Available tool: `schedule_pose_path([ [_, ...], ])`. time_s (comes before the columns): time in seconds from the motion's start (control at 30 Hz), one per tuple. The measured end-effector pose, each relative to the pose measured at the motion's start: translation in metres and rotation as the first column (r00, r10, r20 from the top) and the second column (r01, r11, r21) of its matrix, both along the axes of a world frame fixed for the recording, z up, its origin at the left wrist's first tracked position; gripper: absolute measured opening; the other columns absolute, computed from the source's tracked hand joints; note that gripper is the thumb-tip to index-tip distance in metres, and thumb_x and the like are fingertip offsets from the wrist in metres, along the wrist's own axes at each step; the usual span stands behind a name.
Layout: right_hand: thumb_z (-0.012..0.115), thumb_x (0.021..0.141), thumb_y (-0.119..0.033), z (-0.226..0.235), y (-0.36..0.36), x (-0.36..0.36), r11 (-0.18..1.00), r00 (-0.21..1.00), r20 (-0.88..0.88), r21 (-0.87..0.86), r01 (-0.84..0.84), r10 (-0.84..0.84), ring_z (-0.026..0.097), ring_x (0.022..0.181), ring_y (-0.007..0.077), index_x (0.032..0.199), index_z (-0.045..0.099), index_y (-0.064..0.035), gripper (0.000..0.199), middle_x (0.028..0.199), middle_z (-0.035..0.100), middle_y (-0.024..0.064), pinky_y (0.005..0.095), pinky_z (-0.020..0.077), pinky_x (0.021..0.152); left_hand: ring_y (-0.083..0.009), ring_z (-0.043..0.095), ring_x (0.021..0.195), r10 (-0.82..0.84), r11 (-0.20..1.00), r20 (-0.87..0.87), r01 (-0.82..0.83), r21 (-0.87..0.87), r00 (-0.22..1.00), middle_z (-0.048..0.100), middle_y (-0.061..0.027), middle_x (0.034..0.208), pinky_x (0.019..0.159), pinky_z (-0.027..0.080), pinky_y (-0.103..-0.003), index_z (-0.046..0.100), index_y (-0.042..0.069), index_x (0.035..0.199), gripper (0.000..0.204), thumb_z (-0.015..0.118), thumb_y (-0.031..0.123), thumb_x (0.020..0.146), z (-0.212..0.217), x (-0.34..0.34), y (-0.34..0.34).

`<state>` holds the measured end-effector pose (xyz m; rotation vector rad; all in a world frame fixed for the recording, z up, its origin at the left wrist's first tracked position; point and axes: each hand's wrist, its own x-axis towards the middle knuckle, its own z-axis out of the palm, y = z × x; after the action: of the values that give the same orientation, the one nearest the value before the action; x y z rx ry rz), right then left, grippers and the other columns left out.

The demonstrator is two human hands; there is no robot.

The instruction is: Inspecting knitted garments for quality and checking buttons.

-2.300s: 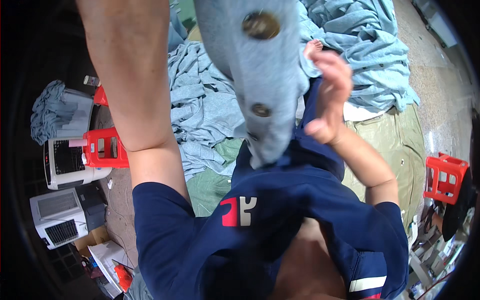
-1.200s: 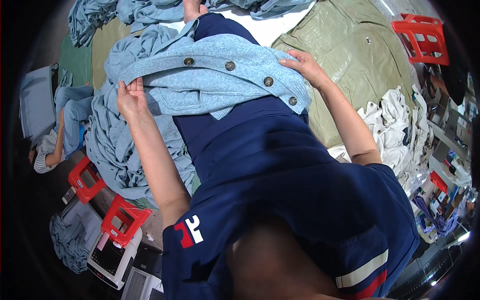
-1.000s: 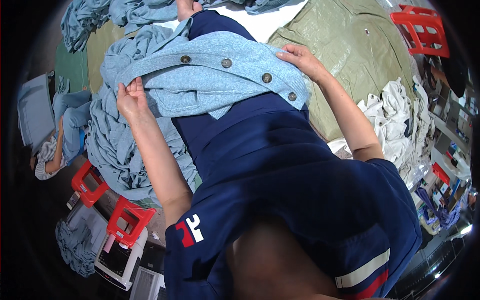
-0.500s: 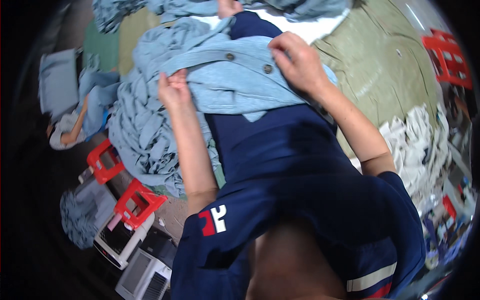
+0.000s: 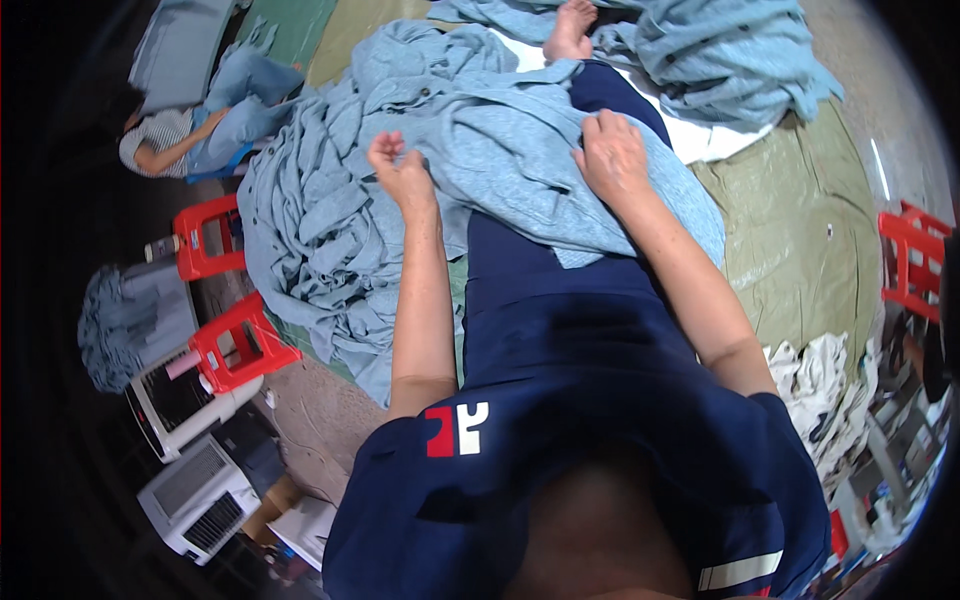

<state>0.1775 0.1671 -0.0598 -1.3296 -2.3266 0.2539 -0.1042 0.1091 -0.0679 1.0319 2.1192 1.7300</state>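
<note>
A light-blue knit garment (image 5: 520,150) lies spread and rumpled across my lap, over my navy trousers. My right hand (image 5: 612,155) is on its right part, fingers bent down into the cloth; their tips are partly hidden. Above the garment's left side is my left hand (image 5: 402,180), its fingers loosely curled and apart from the thumb, with no cloth visible in them. Just beyond the left hand, the garment runs into a large heap of the same blue clothes (image 5: 320,220), and where one ends and the other begins is hard to tell. A dark button shows on the cloth there.
More blue clothes (image 5: 730,50) lie at the far right on a white sheet (image 5: 720,140). Olive sheeting (image 5: 790,230) covers the floor at right, with white cloth (image 5: 815,390) nearer. Red stools (image 5: 240,345) stand left, another red stool (image 5: 912,255) right. A seated person (image 5: 180,140) is at far left.
The buttoned band held across my lap has gone from view, and the garment now lies spread lower over my right leg. My left hand has let go of its edge. The view has shifted.
</note>
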Motion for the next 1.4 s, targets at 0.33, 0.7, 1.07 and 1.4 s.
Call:
schedule_pose_path([
  [0.33, 0.059, 0.079, -0.011, -0.018, 0.006, -0.006, 0.995, 0.913, 0.404, 0.048, -0.085, 0.059, 0.054, 0.094, 0.0233, 0.091, 0.061, -0.0067, 0.013, 0.093, 0.055, 0.0079, 0.0389, 0.0411, 0.076, -0.0155, 0.06, 0.092, -0.498, 0.716, 0.668, 0.697, -0.045, 0.554, 0.065, -0.0066, 0.108, 0.087, 0.045, -0.026, 0.055, -0.003, 0.124, 0.057, 0.065, 0.015, 0.071, 0.01, -0.02, 0.012],
  [0.7, 0.06, 0.078, -0.004, 0.054, 0.034, 0.028, 0.953, 0.922, -0.328, -0.147, -0.264, 0.205, 0.058, 0.096, 0.0364, 0.099, 0.06, -0.0053, 0.021, 0.095, 0.059, 0.0161, 0.0405, 0.046, 0.083, -0.0181, 0.06, 0.105, -0.626, 0.544, 0.754, 0.804, 0.241, 0.198, 0.063, -0.0098, 0.115, 0.098, 0.043, -0.03, 0.053, -0.003, 0.124, 0.047, 0.066, 0.01, 0.081, 0.099, 0.038, -0.009],
  [1.07, 0.066, 0.082, -0.013, 0.236, -0.026, 0.079, 0.387, 0.519, -0.52, -0.347, -0.854, 0.678, 0.058, 0.091, 0.0317, 0.096, 0.063, 0.001, 0.02, 0.101, 0.058, 0.0171, 0.0368, 0.0445, 0.079, -0.0199, 0.057, 0.072, -0.969, 0.152, 0.195, 0.988, -0.014, 0.152, 0.058, -0.0069, 0.084, 0.067, 0.044, -0.03, 0.05, 0.003, 0.102, 0.035, 0.07, 0.01, 0.074, 0.213, 0.099, -0.043],
  [1.4, 0.05, 0.096, -0.013, 0.259, -0.056, 0.144, 0.836, 0.667, -0.741, 0.317, 0.448, -0.076, 0.039, 0.054, 0.0104, 0.075, 0.045, -0.0086, 0.022, 0.069, 0.041, 0.0006, 0.0207, 0.0329, 0.044, -0.0301, 0.064, 0.083, -0.971, 0.213, -0.237, 0.363, -0.907, -0.023, 0.067, -0.0105, 0.082, 0.071, 0.048, -0.041, 0.066, 0.018, 0.092, 0.034, 0.073, 0.035, 0.063, 0.156, 0.034, -0.016],
])
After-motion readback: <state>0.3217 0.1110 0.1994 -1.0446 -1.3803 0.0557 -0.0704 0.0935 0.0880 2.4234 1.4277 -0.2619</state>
